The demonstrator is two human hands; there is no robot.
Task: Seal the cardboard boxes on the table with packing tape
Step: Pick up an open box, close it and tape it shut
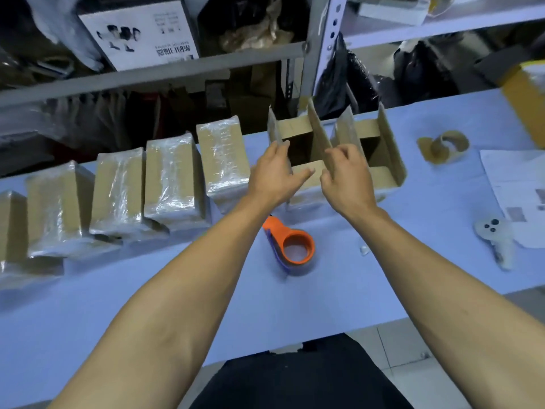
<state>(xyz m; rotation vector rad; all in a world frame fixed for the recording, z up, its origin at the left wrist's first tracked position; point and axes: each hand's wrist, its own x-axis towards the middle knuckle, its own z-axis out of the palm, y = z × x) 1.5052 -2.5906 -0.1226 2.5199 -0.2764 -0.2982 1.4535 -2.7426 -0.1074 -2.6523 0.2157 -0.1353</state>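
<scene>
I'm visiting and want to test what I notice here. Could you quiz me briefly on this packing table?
1. True or false: the orange tape dispenser is held in a hand.
2. Which box is the person handling? A) a taped box at the left B) the nearer open box C) the farther open box
3. Fill in: the left hand and right hand are at the box's upright ____.

Key
1. False; it lies on the table, nearer the person than the box.
2. B
3. flaps
</scene>
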